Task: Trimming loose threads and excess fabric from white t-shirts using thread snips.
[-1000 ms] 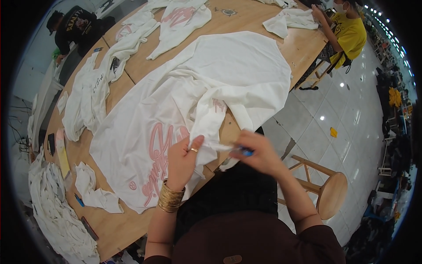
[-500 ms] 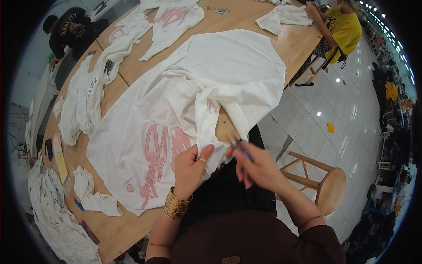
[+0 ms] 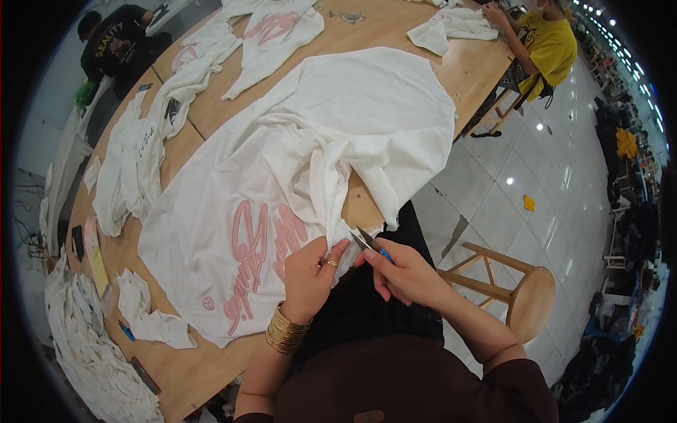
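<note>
A large white garment (image 3: 381, 92) with pink lettering lies spread over the wooden table, its near edge hanging over the table's rim by my lap. My left hand (image 3: 310, 271), with a ring and gold bangles, pinches the garment's edge between thumb and fingers. In my right hand (image 3: 405, 275) is a pair of small thread snips (image 3: 369, 243) with blue on the handle. Their dark blades stand apart and point up and left at the cloth edge, just beside my left thumb. Whether they touch the fabric I cannot tell.
More white garments (image 3: 130, 162) lie along the table's left side, above a heap of white cloth (image 3: 106, 359). A wooden stool (image 3: 532, 307) stands at my right on the tiled floor. One person in yellow (image 3: 546, 46) sits far right; another in black (image 3: 116, 42) bends at far left.
The snips, blurred before, now show clearly with blades apart. My left hand has shifted slightly right along the cloth edge.
</note>
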The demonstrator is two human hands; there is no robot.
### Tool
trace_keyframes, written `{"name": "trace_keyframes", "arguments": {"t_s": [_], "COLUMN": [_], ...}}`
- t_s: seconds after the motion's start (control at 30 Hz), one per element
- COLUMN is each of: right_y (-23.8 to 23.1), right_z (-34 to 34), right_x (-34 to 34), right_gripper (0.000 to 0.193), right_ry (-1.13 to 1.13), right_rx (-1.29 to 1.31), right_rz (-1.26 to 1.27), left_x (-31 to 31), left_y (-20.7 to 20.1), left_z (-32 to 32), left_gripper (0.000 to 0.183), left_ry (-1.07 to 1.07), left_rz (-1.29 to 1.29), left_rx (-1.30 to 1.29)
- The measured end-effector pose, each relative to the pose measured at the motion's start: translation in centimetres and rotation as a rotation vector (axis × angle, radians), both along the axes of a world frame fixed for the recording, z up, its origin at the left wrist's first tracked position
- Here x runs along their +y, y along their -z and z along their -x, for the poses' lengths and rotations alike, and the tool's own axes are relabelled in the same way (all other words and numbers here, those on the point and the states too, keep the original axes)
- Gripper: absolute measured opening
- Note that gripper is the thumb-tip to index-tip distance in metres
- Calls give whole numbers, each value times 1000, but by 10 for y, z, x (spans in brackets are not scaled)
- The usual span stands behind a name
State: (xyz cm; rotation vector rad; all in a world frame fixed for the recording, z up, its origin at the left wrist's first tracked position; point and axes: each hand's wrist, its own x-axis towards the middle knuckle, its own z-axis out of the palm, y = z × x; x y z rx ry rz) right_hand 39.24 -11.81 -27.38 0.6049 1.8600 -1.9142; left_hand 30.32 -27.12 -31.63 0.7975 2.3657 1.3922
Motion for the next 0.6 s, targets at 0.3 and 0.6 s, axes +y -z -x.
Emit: {"name": "trace_keyframes", "arguments": {"t_s": [0.3,0.6], "right_y": [22,23], "right_z": [0,-12], "right_x": [-10,-10], "right_gripper": [39,40], "right_ry": [298,197], "right_rx": [9,101], "right_rz": [247,206], "left_x": [1,4], "left_y": [2,-1], "left_z": [0,-1], "left_gripper": [21,23], "left_ry": [-16,-144], "left_rz": [-93,-348], "left_rx": [-181,-589]}}
